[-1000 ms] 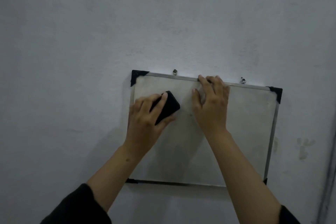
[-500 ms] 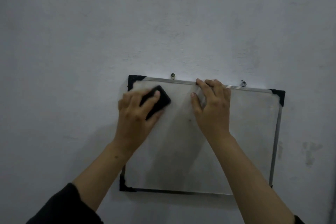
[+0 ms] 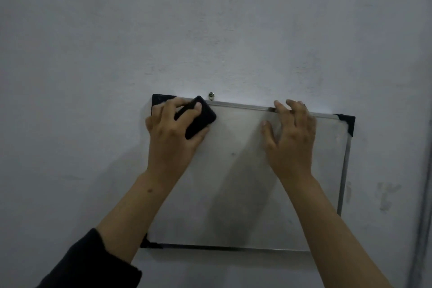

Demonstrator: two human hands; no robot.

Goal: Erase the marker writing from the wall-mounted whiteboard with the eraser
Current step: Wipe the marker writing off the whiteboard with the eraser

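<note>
A small whiteboard (image 3: pixel 236 184) with a metal frame and black corner caps hangs on a grey wall. My left hand (image 3: pixel 171 138) grips a black eraser (image 3: pixel 199 117) and presses it against the board's upper left corner, right under the top rail. My right hand (image 3: pixel 291 138) lies flat on the board's upper right part, fingers spread and hooked over the top frame. No clear marker writing shows on the surface, only faint grey smudges and the shadows of my arms.
A screw hook (image 3: pixel 211 95) sticks out of the wall above the top rail. The grey plaster wall (image 3: pixel 210 18) surrounds the board, with a stain (image 3: pixel 385 196) to its right and a dark vertical edge (image 3: pixel 423 170) at the far right.
My left hand has slid the eraser up and to the left, from the board's upper middle into the top left corner. My right hand has shifted to the right along the top rail.
</note>
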